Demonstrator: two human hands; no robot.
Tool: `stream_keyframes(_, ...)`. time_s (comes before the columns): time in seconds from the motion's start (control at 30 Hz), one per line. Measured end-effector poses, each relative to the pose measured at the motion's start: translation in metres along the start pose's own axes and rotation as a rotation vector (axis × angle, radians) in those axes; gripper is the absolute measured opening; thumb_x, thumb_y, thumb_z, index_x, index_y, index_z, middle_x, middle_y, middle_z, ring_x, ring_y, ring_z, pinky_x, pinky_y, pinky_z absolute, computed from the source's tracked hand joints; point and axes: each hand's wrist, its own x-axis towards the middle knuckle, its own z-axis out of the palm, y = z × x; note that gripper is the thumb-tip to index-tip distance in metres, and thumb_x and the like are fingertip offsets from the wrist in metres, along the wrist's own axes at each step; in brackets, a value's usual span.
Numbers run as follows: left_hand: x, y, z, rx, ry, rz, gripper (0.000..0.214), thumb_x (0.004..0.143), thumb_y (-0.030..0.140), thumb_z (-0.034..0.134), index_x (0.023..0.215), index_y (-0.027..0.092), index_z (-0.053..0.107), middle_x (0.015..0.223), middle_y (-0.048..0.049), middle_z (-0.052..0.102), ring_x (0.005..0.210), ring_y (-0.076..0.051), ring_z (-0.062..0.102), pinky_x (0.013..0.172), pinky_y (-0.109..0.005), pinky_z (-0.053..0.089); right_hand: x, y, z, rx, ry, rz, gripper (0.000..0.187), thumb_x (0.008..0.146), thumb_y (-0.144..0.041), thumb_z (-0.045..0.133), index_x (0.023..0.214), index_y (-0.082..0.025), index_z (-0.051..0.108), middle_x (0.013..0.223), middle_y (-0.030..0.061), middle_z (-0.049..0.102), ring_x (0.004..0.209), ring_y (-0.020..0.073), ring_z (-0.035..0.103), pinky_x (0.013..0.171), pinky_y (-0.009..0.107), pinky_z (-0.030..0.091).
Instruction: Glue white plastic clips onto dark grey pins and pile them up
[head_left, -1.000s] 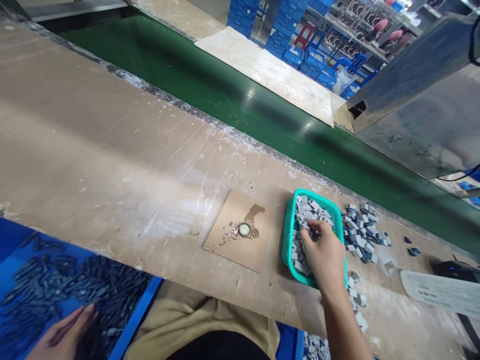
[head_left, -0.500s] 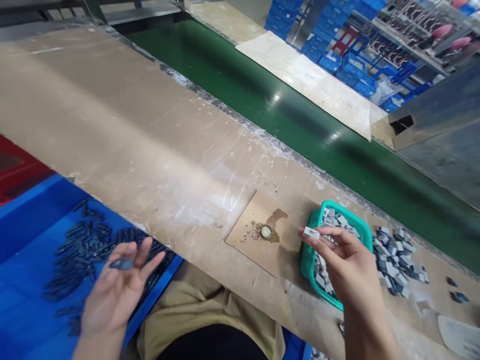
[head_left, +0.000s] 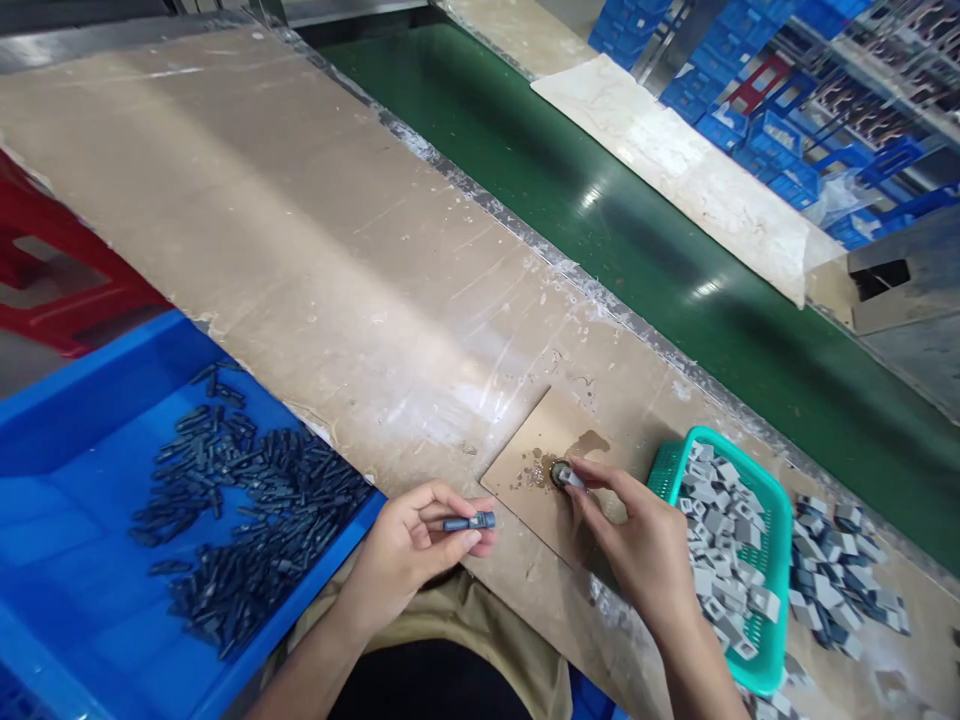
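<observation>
Left hand: the left hand (head_left: 409, 550) hovers at the near edge of the bench (head_left: 300, 260); thumb and fingers are closed on a small dark rod (head_left: 469, 521), held level just above the bench edge

Right hand: the right hand (head_left: 637, 545) reaches onto the square card (head_left: 540, 490); its fingertips pinch a small pale block (head_left: 571, 479), pressed against the round cap (head_left: 559, 472) sitting in a brown stain on that card

Rod: its tip points toward the right hand; near the card, not touching it

Blue bin: the bin (head_left: 90, 480) sits low at the left, below the bench; a heap of dark rods (head_left: 247, 520) lies in it, just beside the left wrist

Basket: a teal basket (head_left: 780, 560) stands right of the card, just beside the right hand; pale grey blocks (head_left: 720, 530) fill it

Loose blocks: more grey and dark pieces (head_left: 840, 570) lie on the bench right of the basket

Belt: a green belt (head_left: 675, 270) runs along the far side of the bench; blue crates (head_left: 780, 150) are stacked beyond it

Red stool: a stool (head_left: 52, 270) shows at the far left

Writing: no brand, label or lettering can be read anywhere
</observation>
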Motion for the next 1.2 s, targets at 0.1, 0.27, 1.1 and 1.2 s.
stream_keyframes(0.1,0.002,0.0,0.001,0.026,0.005,0.018,0.019,0.07,0.022,0.077,0.08,0.012,0.064,0.103,-0.01,0.069,0.076,-0.014,0.069,0.07,-0.02,0.058,0.001,-0.003,-0.001,0.018,-0.016,0.024,0.021,0.086,-0.03,0.059,0.101,-0.02,0.069,0.097,0.0052,0.072,0.088,0.0208,0.069,0.077,0.031,0.056)
stream_keyframes(0.27,0.005,0.0,0.011,0.056,0.007,0.062,0.021,0.07,0.023,0.077,0.089,0.017,0.072,0.091,-0.0049,0.072,0.087,-0.012,0.067,0.075,-0.014,0.056,-0.003,-0.012,-0.007,0.409,0.061,0.339,0.026,0.075,-0.031,0.072,0.099,-0.022,0.071,0.101,0.0068,0.072,0.092,0.0222,0.069,0.084,0.035,0.056)
stream_keyframes(1.1,0.009,0.009,0.051,0.218,-0.084,0.039,0.016,0.059,0.026,0.083,0.072,0.02,0.076,0.072,-0.0032,0.071,0.065,-0.014,0.066,0.061,-0.015,0.054,-0.02,-0.062,-0.031,0.802,-0.116,0.424,0.017,0.068,-0.017,0.077,0.084,-0.02,0.071,0.085,0.0056,0.073,0.077,0.0192,0.071,0.071,0.024,0.06)
stream_keyframes(1.2,0.014,0.011,0.052,0.264,-0.067,0.052,0.013,0.059,0.025,0.083,0.069,0.02,0.076,0.069,-0.0028,0.07,0.064,-0.014,0.066,0.059,-0.014,0.053,-0.02,-0.062,-0.027,0.824,-0.086,0.427,0.018,0.069,-0.017,0.077,0.086,-0.021,0.071,0.087,0.0048,0.073,0.08,0.0183,0.071,0.074,0.024,0.059)
